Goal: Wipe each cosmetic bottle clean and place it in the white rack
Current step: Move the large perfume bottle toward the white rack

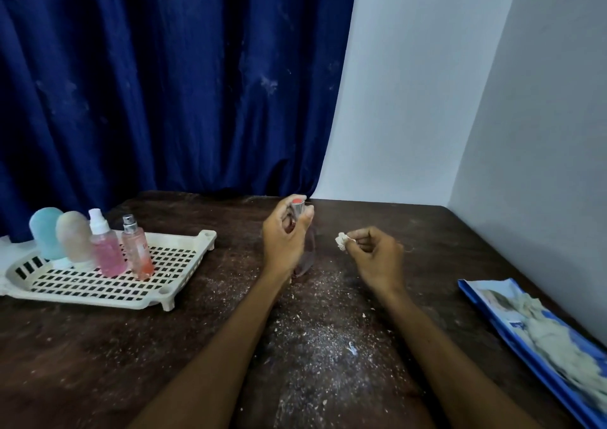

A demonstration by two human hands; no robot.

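Observation:
My left hand (285, 235) grips a clear glass bottle (307, 251) with a silver neck and red cap, upright on the dark table near the middle. A little to its right, my right hand (374, 254) pinches a small white cotton wad (341, 241), held apart from the bottle. At the left stands the white rack (177, 257). It holds a blue roll-on bottle (46, 236), a beige roll-on bottle (74, 238), a pink spray bottle with a white cap (105, 248) and a pink spray bottle with a silver nozzle (137, 251), all upright.
White crumbs and dust (315, 340) are scattered over the dark wooden table (98, 363) in front of me. A blue packet with loose cotton (542, 330) lies at the right edge. A blue curtain (164, 83) hangs behind; a white wall closes the right side.

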